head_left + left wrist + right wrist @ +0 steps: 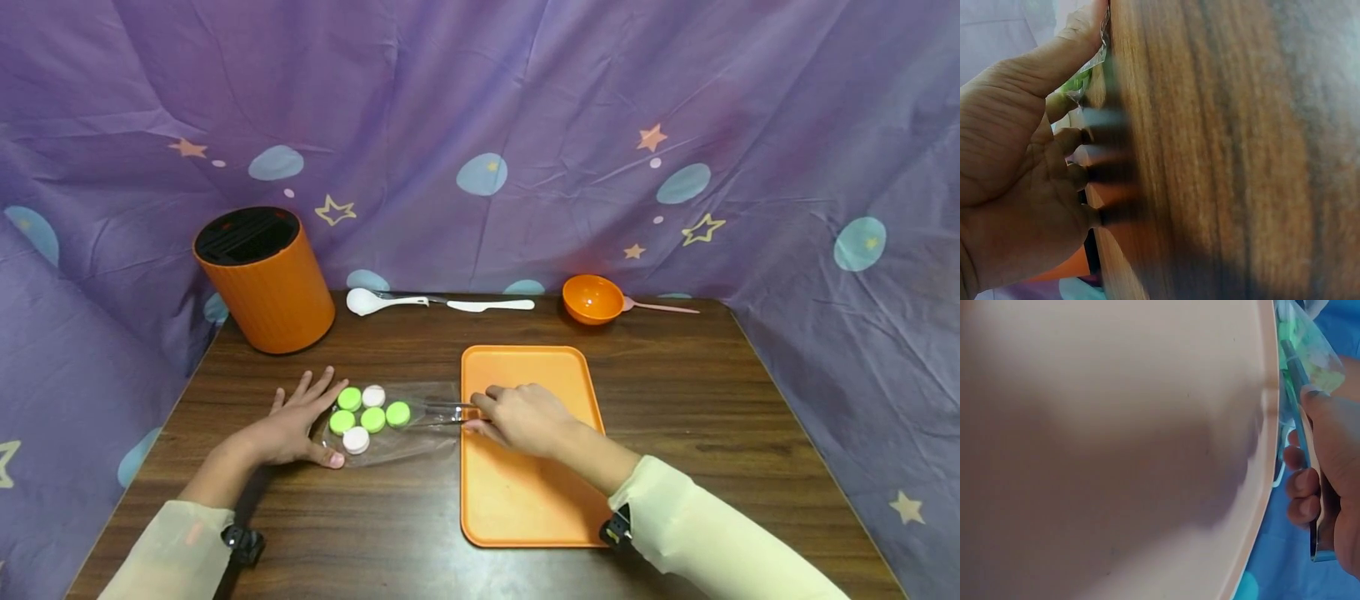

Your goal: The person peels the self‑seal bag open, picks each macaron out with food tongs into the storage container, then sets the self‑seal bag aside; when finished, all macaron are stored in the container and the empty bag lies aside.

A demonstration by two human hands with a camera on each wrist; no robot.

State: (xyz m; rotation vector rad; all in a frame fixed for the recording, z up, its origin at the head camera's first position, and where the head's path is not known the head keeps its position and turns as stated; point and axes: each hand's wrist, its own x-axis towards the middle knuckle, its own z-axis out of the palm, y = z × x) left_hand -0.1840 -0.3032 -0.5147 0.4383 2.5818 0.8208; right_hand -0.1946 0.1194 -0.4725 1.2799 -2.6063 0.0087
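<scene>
A clear plastic bag (pixel 431 446) lies flat on the table with several small round green discs (pixel 372 419) and white discs (pixel 356 439) inside its left end. My left hand (pixel 296 421) spreads its fingers around that end, thumb and index fingertip at the bag's corners. In the left wrist view the thumb (pixel 1069 53) rests at the crinkled plastic. My right hand (pixel 525 417) grips metal tongs (pixel 1302 419) over the left rim of an orange tray (pixel 536 508). The tips of the tongs reach left into the bag's end, a short way from the discs.
An orange cylindrical knife block (pixel 266 287) with a black top stands at the back left. Along the back edge lie a white ladle (pixel 363 302), a white knife (pixel 491 306), an orange bowl (pixel 592 300) and a pink-handled utensil (pixel 663 307). A purple curtain (pixel 465 100) hangs behind.
</scene>
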